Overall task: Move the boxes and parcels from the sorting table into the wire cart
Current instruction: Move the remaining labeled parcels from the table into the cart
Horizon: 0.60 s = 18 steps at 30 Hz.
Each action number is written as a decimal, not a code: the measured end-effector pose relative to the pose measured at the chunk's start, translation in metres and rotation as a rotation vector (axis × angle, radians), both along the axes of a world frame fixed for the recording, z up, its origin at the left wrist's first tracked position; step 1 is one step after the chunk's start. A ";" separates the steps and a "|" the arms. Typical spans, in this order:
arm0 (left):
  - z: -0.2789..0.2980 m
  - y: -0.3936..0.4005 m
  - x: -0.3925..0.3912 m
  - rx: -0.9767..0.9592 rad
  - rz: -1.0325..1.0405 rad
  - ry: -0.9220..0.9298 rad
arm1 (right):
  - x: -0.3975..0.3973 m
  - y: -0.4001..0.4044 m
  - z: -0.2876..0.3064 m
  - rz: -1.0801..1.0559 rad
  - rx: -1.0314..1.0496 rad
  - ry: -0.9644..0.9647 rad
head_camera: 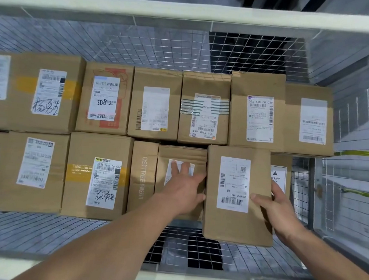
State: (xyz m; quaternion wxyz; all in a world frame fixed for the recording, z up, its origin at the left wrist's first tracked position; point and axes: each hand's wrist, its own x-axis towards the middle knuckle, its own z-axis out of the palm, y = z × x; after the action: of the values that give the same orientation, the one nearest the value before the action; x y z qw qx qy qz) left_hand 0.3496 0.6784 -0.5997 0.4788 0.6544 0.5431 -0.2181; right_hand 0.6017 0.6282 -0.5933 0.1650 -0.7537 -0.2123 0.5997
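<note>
I hold a tall cardboard box [238, 195] with a white shipping label, standing it in the near row inside the wire cart [263, 57]. My right hand [277, 208] grasps its right edge, thumb on the top face just beside the label and fingers wrapped down the side. My left hand [183, 188] lies flat and relaxed on the lower box [182, 155] just to the left, fingers spread over that box's label and the thumb side against my box's left wall. To the right of my box, a carton marked HEAVY [279, 176] shows partly behind it. Left of my left hand stands a narrow box printed with pale lettering [143, 176], then a box with yellow tape [97, 175]. Behind, a far row of labelled cartons [155, 104] runs along the cart's mesh back wall.
</note>
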 end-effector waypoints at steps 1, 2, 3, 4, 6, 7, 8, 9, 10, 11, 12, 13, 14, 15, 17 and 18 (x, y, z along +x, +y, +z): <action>0.001 0.001 -0.002 -0.009 -0.008 -0.008 | 0.001 -0.001 0.001 0.001 0.002 0.005; 0.003 0.002 -0.004 -0.017 -0.019 -0.014 | 0.001 -0.002 0.003 -0.006 0.006 0.014; 0.004 0.003 -0.006 -0.026 -0.030 -0.019 | 0.002 -0.003 0.003 -0.009 0.011 0.018; 0.005 0.003 -0.008 -0.034 -0.039 -0.023 | 0.002 -0.004 0.004 -0.003 0.008 0.012; 0.007 0.003 -0.009 -0.044 -0.040 -0.030 | 0.003 -0.003 0.003 0.008 -0.002 0.008; 0.006 0.002 -0.009 -0.050 -0.030 -0.038 | 0.004 -0.002 0.001 0.003 -0.005 0.011; 0.006 0.002 -0.009 -0.055 -0.016 -0.048 | 0.004 -0.001 -0.001 -0.007 -0.005 0.019; 0.005 0.001 -0.008 -0.057 -0.006 -0.056 | 0.005 -0.001 -0.003 -0.020 -0.004 0.028; 0.003 0.000 -0.007 -0.057 0.000 -0.059 | 0.006 0.000 -0.006 -0.028 0.001 0.037; 0.002 -0.001 -0.006 -0.054 0.005 -0.058 | 0.007 -0.001 -0.007 -0.034 0.008 0.044; 0.001 -0.002 -0.006 -0.051 0.010 -0.060 | 0.008 -0.001 -0.009 -0.045 0.015 0.049; 0.001 -0.003 -0.006 -0.047 0.015 -0.062 | 0.009 -0.002 -0.010 -0.057 0.021 0.050; 0.000 -0.003 -0.006 -0.042 0.017 -0.066 | 0.010 -0.003 -0.010 -0.063 0.028 0.045; -0.001 -0.004 -0.006 -0.037 0.016 -0.069 | 0.011 -0.003 -0.010 -0.068 0.028 0.036; -0.002 -0.004 -0.005 -0.028 0.015 -0.068 | 0.012 -0.004 -0.011 -0.059 0.021 0.026; -0.002 -0.004 -0.005 -0.025 0.016 -0.064 | 0.012 -0.003 -0.011 -0.036 0.018 0.029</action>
State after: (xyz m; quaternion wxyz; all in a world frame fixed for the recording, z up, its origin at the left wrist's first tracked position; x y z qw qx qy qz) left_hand 0.3447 0.6744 -0.6021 0.5056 0.6508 0.5299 -0.1999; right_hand 0.6141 0.6255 -0.6041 0.1856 -0.7472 -0.2018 0.6055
